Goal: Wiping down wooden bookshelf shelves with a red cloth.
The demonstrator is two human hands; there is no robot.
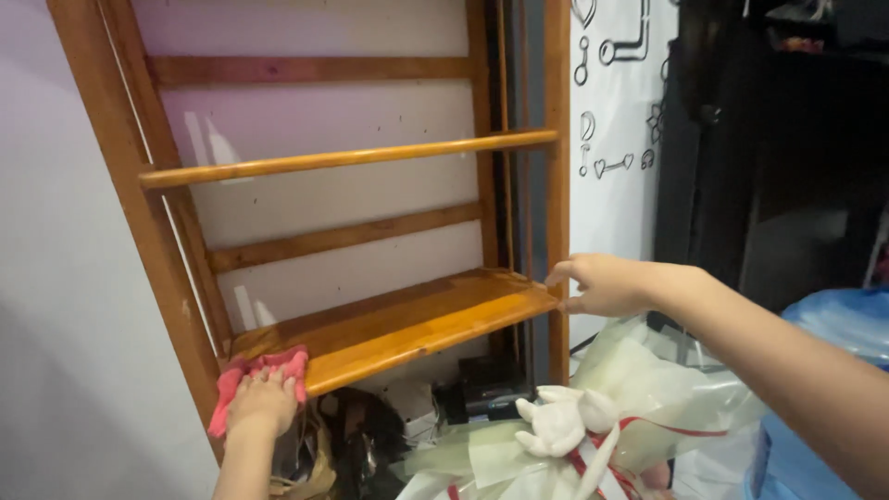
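Observation:
A wooden shelf rack stands against the wall, with a glossy lower shelf and a thin upper shelf. My left hand presses a pink cloth onto the left front edge of the lower shelf. My right hand grips the rack's right upright post at the level of the lower shelf, fingers curled around it.
Below the shelf lie a bouquet in pale wrapping with a white plush toy and red ribbon, plus dark clutter. A blue water jug stands at the right. A dark cabinet fills the upper right.

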